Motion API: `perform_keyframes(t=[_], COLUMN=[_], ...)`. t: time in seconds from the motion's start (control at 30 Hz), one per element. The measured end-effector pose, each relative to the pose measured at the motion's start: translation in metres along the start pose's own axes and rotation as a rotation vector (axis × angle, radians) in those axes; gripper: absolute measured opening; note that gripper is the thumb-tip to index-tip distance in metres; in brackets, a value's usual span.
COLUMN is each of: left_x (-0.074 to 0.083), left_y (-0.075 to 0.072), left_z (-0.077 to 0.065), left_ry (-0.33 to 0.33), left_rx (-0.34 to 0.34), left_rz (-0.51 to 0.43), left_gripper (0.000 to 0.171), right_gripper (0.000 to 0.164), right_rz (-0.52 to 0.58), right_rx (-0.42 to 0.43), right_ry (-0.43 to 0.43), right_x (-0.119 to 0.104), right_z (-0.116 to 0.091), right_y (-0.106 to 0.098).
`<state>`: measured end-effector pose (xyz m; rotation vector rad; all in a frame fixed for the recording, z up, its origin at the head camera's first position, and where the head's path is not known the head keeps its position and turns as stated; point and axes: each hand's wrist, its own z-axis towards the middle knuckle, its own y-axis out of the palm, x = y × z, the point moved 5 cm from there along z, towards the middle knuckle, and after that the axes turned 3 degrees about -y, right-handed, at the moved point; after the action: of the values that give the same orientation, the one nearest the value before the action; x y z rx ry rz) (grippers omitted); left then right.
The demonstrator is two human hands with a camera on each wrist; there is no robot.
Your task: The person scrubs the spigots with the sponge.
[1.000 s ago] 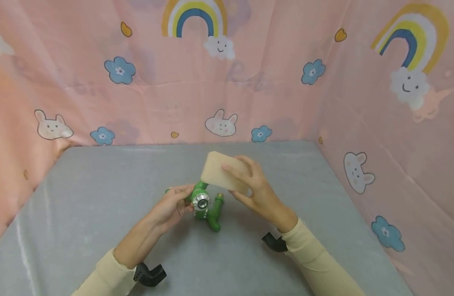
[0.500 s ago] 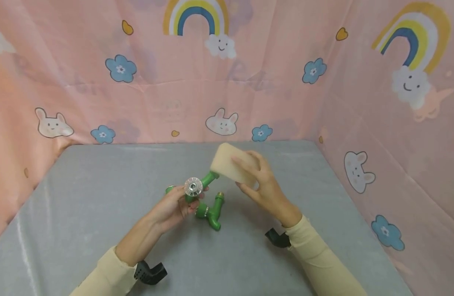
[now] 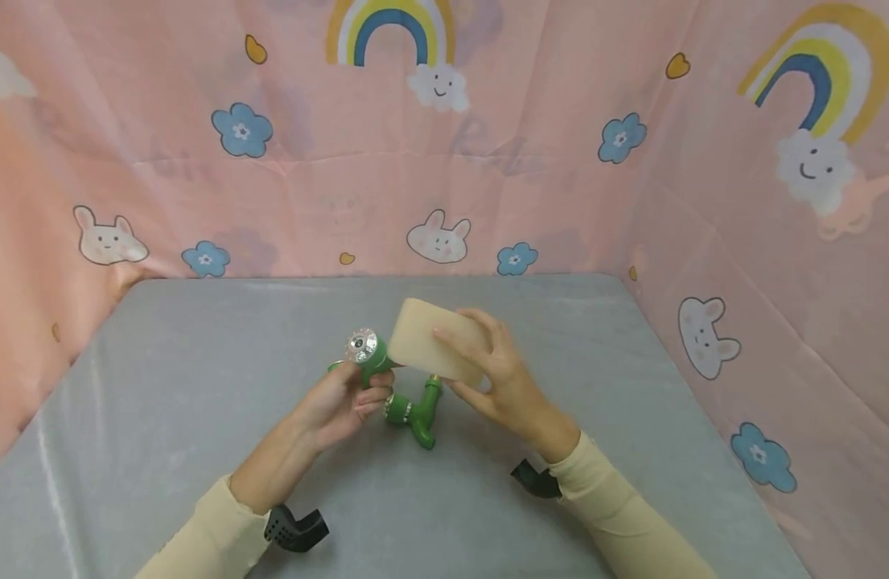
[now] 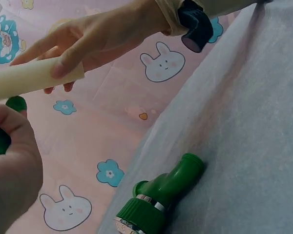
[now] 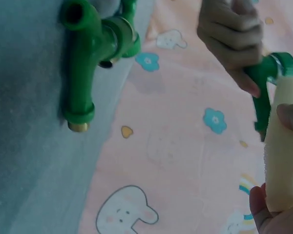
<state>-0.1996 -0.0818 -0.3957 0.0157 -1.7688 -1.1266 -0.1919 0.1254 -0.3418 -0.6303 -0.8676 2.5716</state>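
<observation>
In the head view my left hand (image 3: 343, 406) grips a green faucet (image 3: 375, 359), its silvery round knob tilted up toward the left. My right hand (image 3: 512, 386) holds a cream sponge (image 3: 415, 336) by its right end, thumb below and fingers over it. The sponge's left end covers part of the held faucet; the right wrist view shows the sponge (image 5: 282, 151) against or very close to its green body (image 5: 260, 80). Below them a second green faucet (image 3: 424, 414) lies on the table. A green end of another faucet (image 3: 335, 365) shows behind my left hand, mostly hidden.
A grey cloth covers the table (image 3: 198, 346). Pink printed curtains (image 3: 306, 185) hang at the back and sides. Black curved camera mounts (image 3: 297, 529) stick out from both wrists near the cuffs.
My left hand has turned the held faucet, so its knob has swung up and to the left. The sponge moved up and right, then back down and left over the faucet.
</observation>
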Motion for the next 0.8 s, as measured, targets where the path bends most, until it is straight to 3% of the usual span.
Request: perform_keyframes(t=[0.1, 0.2, 0.4, 0.53, 0.67, 0.8], left_x=[-0.001, -0.002, -0.003, 0.001, 0.01, 0.026], left_y=[0.005, 0.007, 0.005, 0.001, -0.007, -0.013], left_z=[-0.002, -0.002, -0.003, -0.005, -0.007, -0.01], left_ry=[-0.009, -0.028, -0.046, 0.003, 0.073, 0.062], left_rx=[-0.108, -0.124, -0.06, -0.019, 0.019, 0.132], left_rz=[-0.045, -0.039, -0.008, 0.043, 0.163, 0.344], left_gripper=[0.033, 0.037, 0.035, 0.035, 0.031, 0.031], right_gripper=[0.069, 0.073, 0.071, 0.066, 0.065, 0.066], right_rz=[-0.021, -0.029, -0.019, -0.02, -0.021, -0.032], right_rx=[-0.003, 0.01, 0.059, 0.079, 0.081, 0.054], right_ry=[-0.007, 0.001, 0.061, 0.117, 0.208, 0.297], right_x=[-0.003, 0.001, 0.014, 0.023, 0.035, 0.045], right_z=[-0.001, -0.002, -0.005, -0.007, -0.008, -0.007], right_y=[0.004, 0.004, -0.002, -0.007, -0.013, -0.019])
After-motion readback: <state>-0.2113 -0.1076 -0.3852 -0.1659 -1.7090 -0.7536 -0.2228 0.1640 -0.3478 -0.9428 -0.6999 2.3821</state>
